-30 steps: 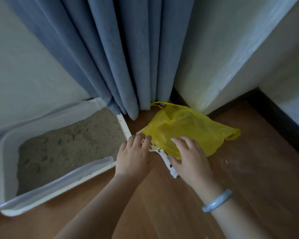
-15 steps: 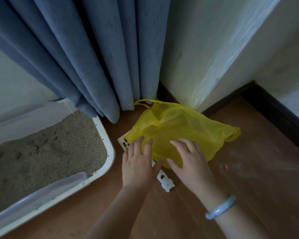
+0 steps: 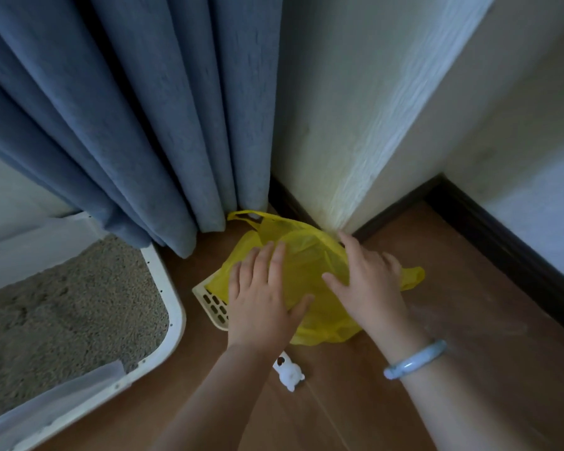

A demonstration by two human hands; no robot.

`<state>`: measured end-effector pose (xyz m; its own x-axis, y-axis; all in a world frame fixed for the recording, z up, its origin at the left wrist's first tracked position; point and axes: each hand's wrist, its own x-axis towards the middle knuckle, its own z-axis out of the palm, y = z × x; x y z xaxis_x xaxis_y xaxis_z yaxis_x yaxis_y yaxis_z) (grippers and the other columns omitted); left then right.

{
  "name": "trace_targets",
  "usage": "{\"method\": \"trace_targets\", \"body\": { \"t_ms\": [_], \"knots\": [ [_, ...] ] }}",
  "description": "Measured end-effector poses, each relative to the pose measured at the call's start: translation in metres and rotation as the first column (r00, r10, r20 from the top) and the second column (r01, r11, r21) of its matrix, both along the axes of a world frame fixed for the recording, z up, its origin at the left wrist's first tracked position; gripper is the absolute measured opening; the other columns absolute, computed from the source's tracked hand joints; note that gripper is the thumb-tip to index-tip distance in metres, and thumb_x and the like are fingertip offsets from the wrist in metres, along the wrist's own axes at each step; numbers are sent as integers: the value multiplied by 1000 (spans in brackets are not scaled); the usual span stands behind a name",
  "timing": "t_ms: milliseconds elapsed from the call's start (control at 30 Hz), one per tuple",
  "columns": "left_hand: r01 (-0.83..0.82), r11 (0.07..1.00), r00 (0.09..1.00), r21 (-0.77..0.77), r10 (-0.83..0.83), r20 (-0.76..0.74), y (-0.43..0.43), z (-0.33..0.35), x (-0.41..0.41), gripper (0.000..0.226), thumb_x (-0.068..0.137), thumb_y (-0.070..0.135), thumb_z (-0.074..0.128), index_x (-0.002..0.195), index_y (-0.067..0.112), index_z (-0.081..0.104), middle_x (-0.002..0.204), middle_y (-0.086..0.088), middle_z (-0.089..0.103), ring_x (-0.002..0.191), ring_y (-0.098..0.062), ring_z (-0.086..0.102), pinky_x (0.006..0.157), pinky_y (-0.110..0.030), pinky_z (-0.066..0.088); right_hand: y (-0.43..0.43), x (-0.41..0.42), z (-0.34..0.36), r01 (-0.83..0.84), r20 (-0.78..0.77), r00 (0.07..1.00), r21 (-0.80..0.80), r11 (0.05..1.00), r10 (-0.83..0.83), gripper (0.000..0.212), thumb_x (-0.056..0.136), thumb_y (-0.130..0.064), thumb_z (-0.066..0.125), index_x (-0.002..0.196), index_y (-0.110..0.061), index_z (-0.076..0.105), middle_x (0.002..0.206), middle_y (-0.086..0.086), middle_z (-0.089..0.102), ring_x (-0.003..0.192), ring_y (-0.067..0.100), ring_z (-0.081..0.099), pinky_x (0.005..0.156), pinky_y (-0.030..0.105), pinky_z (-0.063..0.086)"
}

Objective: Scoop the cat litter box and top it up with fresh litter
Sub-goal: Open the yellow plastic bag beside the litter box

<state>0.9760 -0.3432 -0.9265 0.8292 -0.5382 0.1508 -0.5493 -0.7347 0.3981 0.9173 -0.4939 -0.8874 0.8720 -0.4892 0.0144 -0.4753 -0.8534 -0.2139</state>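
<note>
Left hand (image 3: 261,310) and yellow bag (image 3: 310,258) hide most of the scoop (image 3: 213,302).

Translucent bright yellow plastic bag (image 3: 310,255). Left of the bag, speckled grey-beige litter (image 3: 62,314) in a white-rimmed litter box (image 3: 175,307). At the bag's left edge, cream slotted scoop (image 3: 209,297). Behind the bag, slate-blue pleated curtain (image 3: 144,125). Right of the bag, brown wood-grain floor (image 3: 453,320), dark brown skirting (image 3: 502,236), pale blue bangle (image 3: 414,359).

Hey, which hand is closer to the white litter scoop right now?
Left. The left hand lies over the scoop, fingers flat on the yellow bag; the right hand rests on the bag further right, apart from the scoop.
</note>
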Motion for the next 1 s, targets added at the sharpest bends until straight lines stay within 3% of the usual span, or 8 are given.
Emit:
{"method": "trace_targets", "body": {
  "t_ms": [167, 300, 433, 600, 733, 800, 900, 1000],
  "knots": [
    [21, 998, 995, -56, -27, -97, 17, 4, 0, 79, 80, 65, 37, 143, 18, 32, 123, 0, 58, 124, -21, 46, 113, -43, 18, 14, -14, -3, -253, 129, 964, 170, 952, 233, 35, 85, -17, 64, 120, -18, 58, 99, 0, 65, 89, 25, 63, 79, 42, 50],
    [2, 962, 937, -272, -96, -335, 41, 17, 0, 62, 82, 53, 32, 141, 33, 34, 115, 14, 56, 119, -15, 48, 107, -42, 30, 39, -25, -7, -402, 116, 915, 218, 889, 385, 45, 79, -8, 56, 121, -24, 57, 95, 0, 59, 84, 26, 59, 71, 35, 48],
    [-97, 938, 889, -332, -68, -454, 59, 24, -8, 61, 82, 68, 38, 135, 38, 36, 103, 20, 59, 104, -7, 55, 96, -42, 42, 65, -32, -5, -476, 113, 879, 174, 862, 462, 47, 71, -9, 50, 114, -27, 60, 85, -2, 58, 75, 23, 58, 62, 32, 50],
    [-111, 981, 929, -160, 45, -368, 87, 41, -16, 59, 89, 33, 57, 138, 28, 25, 75, 4, 57, 74, -20, 61, 64, -39, 47, 93, -37, 0, -581, 72, 811, 211, 786, 580, 43, 73, -26, 41, 113, -34, 51, 81, -7, 57, 81, 13, 50, 70, 31, 50],
    [-28, 999, 960, -39, 16, -280, 131, 54, -27, 83, 90, 28, 51, 143, 46, -10, 83, -1, 62, 77, -28, 63, 61, -37, 45, 109, -43, 11, -583, 41, 798, 308, 752, 601, 57, 81, -65, 40, 127, -33, 52, 110, -10, 62, 109, 15, 53, 95, 30, 40],
    [43, 998, 970, 45, -31, -243, 155, 59, -32, 81, 92, 27, 47, 141, 52, -12, 91, -2, 61, 81, -28, 62, 64, -37, 45, 117, -44, 19, -599, 72, 786, 335, 728, 614, 70, 79, -77, 29, 128, -33, 52, 117, -11, 61, 114, 11, 49, 98, 26, 36],
    [95, 987, 977, 131, -67, -205, 190, 64, -39, 63, 93, 26, 42, 142, 54, 13, 111, 5, 56, 93, -26, 60, 71, -37, 47, 131, -43, 26, -629, 96, 763, 339, 699, 639, 60, 82, -68, 32, 126, -33, 54, 107, -13, 62, 106, 8, 50, 94, 26, 39],
    [57, 994, 986, 90, -42, -164, 223, 68, -53, 73, 92, 24, 43, 137, 58, -4, 105, 8, 50, 86, -25, 59, 68, -38, 49, 151, -40, 27, -655, 83, 735, 345, 672, 673, 54, 82, -60, 39, 128, -35, 52, 106, -13, 60, 104, 8, 51, 92, 25, 41]
  ]
}}
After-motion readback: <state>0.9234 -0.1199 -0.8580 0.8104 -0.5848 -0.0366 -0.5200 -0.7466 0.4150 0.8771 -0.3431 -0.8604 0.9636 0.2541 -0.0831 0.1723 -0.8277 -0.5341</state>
